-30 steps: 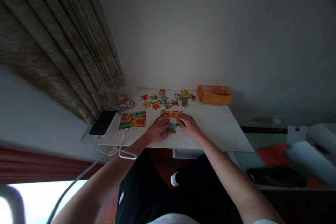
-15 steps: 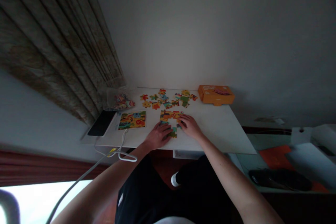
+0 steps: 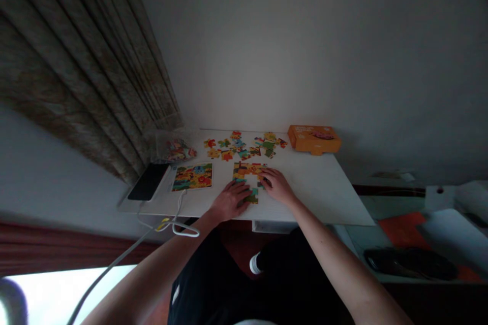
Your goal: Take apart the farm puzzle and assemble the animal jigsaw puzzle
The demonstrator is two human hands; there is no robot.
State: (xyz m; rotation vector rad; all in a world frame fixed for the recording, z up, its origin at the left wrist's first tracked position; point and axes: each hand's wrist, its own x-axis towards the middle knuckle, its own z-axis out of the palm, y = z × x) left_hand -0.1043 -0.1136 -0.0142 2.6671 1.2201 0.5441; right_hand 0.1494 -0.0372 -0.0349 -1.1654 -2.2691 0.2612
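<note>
A partly joined jigsaw puzzle (image 3: 240, 168) lies on the white table, with a gap in its middle where the tabletop shows. My left hand (image 3: 231, 200) rests flat over its lower left part, fingers apart and covering some pieces. At the right edge, my right hand (image 3: 277, 184) has its thumb and fingers bent around a puzzle piece, which they mostly hide. Loose puzzle pieces (image 3: 227, 155) are spread behind the puzzle in two loose groups. Left of my hands lies a picture card (image 3: 192, 176) with a colourful animal scene.
An orange box (image 3: 314, 139) stands at the back right of the table (image 3: 316, 188). On the left are a clear plastic container (image 3: 173, 147) with colourful contents, a dark-screened device (image 3: 148, 182) and a white cable (image 3: 185, 234) hanging over the front edge.
The view has tipped slightly, so everything sits a little lower. Both hands stay at the puzzle, with only slight shifts of the fingers.
</note>
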